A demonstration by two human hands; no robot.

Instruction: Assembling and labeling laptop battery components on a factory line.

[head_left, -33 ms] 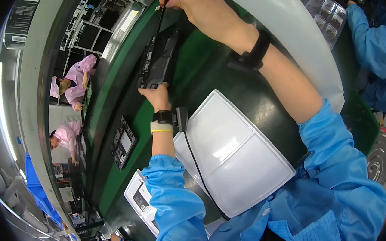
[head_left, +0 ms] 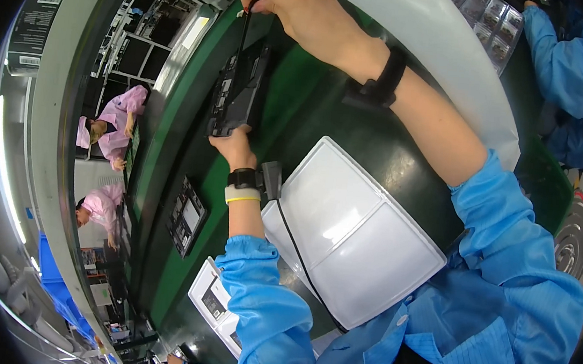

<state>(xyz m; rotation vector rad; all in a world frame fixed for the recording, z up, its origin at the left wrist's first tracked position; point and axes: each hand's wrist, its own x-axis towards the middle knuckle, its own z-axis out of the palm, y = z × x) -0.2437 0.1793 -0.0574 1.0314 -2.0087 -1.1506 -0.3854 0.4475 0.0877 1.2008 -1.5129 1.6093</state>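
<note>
A black, flat electronic device (head_left: pixel 243 100) with its inner parts exposed lies over the green work surface, tilted away from me. My left hand (head_left: pixel 235 150) grips its near end, with the thumb along the edge. Past the far end, my right hand (head_left: pixel 301 11) pinches the top of a thin black strip (head_left: pixel 244 33), whose lower part runs down to the device. Whether the strip is attached there I cannot tell. A black band with a small box and a cable sits on my left wrist; another black band is on my right wrist.
A second opened device (head_left: pixel 187 217) lies on the green belt (head_left: pixel 157 267) to the left. Close to me are a white two-section tray (head_left: pixel 363 238) and a white tray with dark labelled pieces (head_left: pixel 203 282). A clear compartment tray (head_left: pixel 486 22) and a co-worker's blue sleeve (head_left: pixel 572 69) are at right.
My left hand has shifted very slightly up and to the left at the device's near end. The right hand keeps its pinch on the strip, almost in the same place.
</note>
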